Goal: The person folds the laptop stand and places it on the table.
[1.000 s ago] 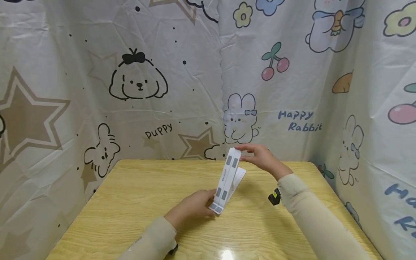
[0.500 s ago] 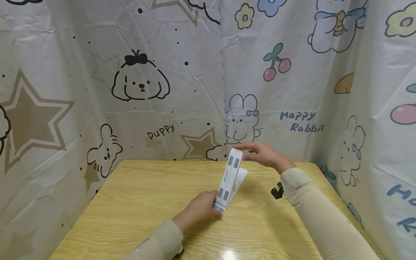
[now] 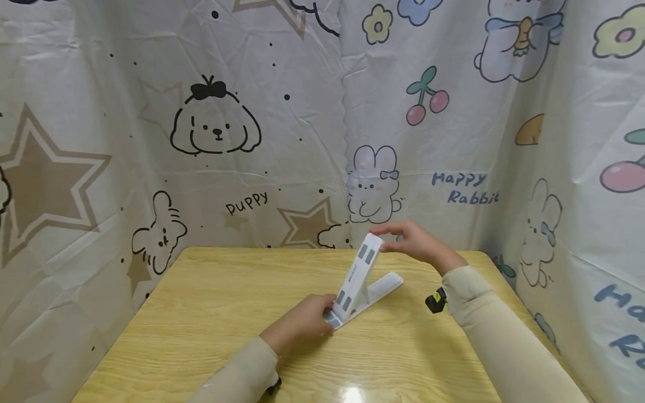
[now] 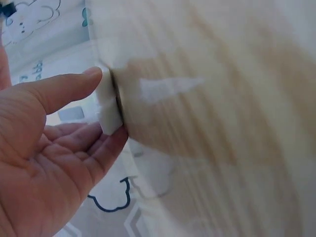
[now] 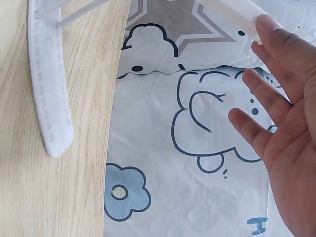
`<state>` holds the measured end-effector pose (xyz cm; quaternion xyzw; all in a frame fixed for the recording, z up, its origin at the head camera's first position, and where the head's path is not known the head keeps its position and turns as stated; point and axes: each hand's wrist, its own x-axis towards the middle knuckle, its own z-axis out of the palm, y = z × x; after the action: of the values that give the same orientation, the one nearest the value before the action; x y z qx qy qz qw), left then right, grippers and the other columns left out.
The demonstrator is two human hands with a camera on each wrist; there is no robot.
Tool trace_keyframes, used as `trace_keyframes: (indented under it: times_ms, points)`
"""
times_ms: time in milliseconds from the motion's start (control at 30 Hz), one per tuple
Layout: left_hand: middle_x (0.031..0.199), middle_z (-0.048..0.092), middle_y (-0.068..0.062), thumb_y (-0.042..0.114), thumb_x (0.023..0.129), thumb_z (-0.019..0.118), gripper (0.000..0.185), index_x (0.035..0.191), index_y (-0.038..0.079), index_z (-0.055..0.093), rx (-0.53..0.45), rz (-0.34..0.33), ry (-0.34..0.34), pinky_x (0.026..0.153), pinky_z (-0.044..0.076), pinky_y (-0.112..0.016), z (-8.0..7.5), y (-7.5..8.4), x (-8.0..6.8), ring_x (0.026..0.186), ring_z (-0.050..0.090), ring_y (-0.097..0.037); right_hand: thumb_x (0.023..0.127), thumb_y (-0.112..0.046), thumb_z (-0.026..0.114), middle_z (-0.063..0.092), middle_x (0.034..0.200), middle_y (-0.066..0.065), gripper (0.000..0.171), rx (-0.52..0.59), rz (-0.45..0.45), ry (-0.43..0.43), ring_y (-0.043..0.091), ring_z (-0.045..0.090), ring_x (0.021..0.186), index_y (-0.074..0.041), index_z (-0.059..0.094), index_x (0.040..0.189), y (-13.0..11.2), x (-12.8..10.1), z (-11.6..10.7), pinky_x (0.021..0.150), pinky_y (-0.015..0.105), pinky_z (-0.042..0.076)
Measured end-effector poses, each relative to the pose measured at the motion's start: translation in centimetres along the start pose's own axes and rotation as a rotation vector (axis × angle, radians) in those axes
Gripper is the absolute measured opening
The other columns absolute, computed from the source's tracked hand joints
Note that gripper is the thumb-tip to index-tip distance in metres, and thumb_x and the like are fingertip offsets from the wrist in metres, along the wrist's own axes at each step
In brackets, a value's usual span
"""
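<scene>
A white folding laptop stand point(image 3: 355, 274) with grey pads is partly unfolded over the wooden table, its padded arm raised at a slant. The other white leg point(image 5: 49, 89) lies low along the table. With thumb and fingers my left hand point(image 3: 302, 322) grips the stand's near lower end, whose white edge point(image 4: 108, 108) shows between thumb and fingers in the left wrist view. My right hand point(image 3: 415, 243) pinches the top of the raised arm point(image 5: 242, 15) between thumb and index finger, while its other fingers stay spread.
The wooden table point(image 3: 201, 324) spreads out on both sides of the stand. A patterned curtain point(image 3: 302, 134) hangs behind the table and along its sides. A small black device point(image 3: 436, 300) is at the right wrist.
The stand's two parts have spread apart; the lower leg has swung down and to the right. The right hand has shifted slightly right with the arm's top. The left hand stays at the lower end.
</scene>
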<state>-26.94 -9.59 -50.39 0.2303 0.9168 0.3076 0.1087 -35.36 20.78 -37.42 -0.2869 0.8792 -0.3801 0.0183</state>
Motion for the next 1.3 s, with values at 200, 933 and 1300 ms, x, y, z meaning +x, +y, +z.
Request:
trace_keyframes:
  times_ms: [200, 933, 1300]
  points:
    - [0.135, 0.067, -0.007, 0.006, 0.080, 0.082, 0.076, 0.149, 0.004, 0.051, 0.040, 0.053, -0.041, 0.094, 0.054, -0.027, -0.8, -0.5, 0.0, 0.111, 0.061, -0.011, 0.086, -0.026, 0.083, 0.067, 0.137, -0.001, 0.046, 0.034, 0.022, 0.038, 0.034, 0.054, 0.135, -0.023, 0.071, 0.131, 0.3, -1.4, 0.2, 0.113, 0.060, 0.042]
    - [0.153, 0.053, -0.001, -0.008, 0.090, 0.064, 0.072, 0.155, 0.018, 0.047, 0.073, 0.044, -0.097, 0.115, 0.045, -0.039, -2.3, -1.4, 1.5, 0.137, 0.051, -0.017, 0.081, -0.037, 0.087, 0.070, 0.130, -0.001, 0.041, 0.023, 0.101, 0.221, 0.037, 0.055, 0.133, -0.027, 0.075, 0.120, -0.5, -4.6, 1.8, 0.110, 0.064, 0.043]
    - [0.150, 0.056, -0.003, -0.006, 0.097, 0.056, 0.060, 0.152, 0.018, 0.051, 0.103, 0.095, -0.056, 0.118, 0.041, -0.044, -3.0, -3.1, 3.1, 0.141, 0.049, -0.024, 0.083, -0.039, 0.086, 0.070, 0.131, 0.005, 0.044, -0.100, 0.179, 0.294, 0.040, 0.055, 0.131, -0.019, 0.075, 0.121, -1.7, -4.6, 2.5, 0.105, 0.062, 0.048]
